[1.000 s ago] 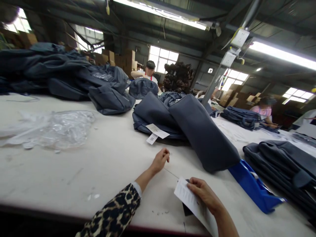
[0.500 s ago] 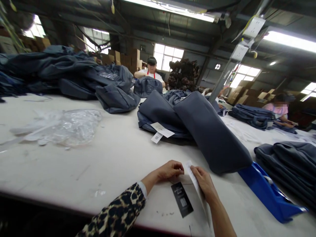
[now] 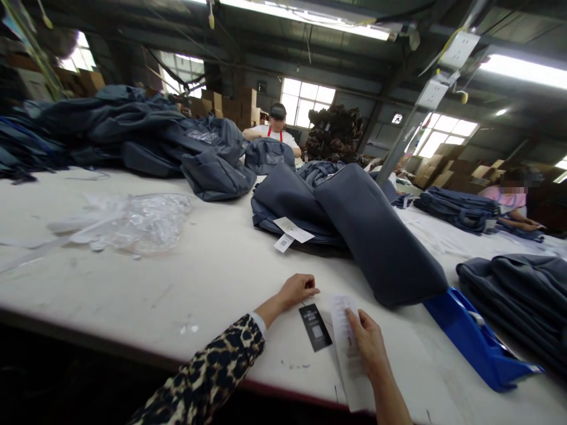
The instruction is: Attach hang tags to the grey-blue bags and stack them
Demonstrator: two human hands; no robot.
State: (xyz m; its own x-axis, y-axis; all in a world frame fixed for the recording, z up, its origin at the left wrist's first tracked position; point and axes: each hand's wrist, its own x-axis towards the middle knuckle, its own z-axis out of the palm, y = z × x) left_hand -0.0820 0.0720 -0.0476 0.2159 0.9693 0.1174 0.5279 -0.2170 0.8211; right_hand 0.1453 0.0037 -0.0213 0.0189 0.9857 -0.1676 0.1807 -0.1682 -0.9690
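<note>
My left hand point(image 3: 297, 291) is closed in a pinch, with a thin string running down from it to a black hang tag point(image 3: 315, 328) with pale print and a square code. My right hand point(image 3: 367, 342) grips a long white printed paper strip point(image 3: 349, 354) between thumb and fingers. The strip hangs lengthwise towards the table's front edge. Beyond my hands, dark blue-grey bags point(image 3: 381, 236) lie piled, and white tags point(image 3: 293, 230) rest against one of them.
A blue plastic holder point(image 3: 478, 342) stands right of my hands, beside stacked dark bags point(image 3: 518, 295). Clear plastic point(image 3: 153, 221) lies on the white table point(image 3: 110, 301) at left. More bags point(image 3: 150, 136) are heaped behind it. Co-workers point(image 3: 279, 130) are at the far side; a metal post point(image 3: 403, 136) rises there.
My left hand has lifted away leftward, drawing the black tag up and left with it. The white strip has turned its printed face towards me in my right hand.
</note>
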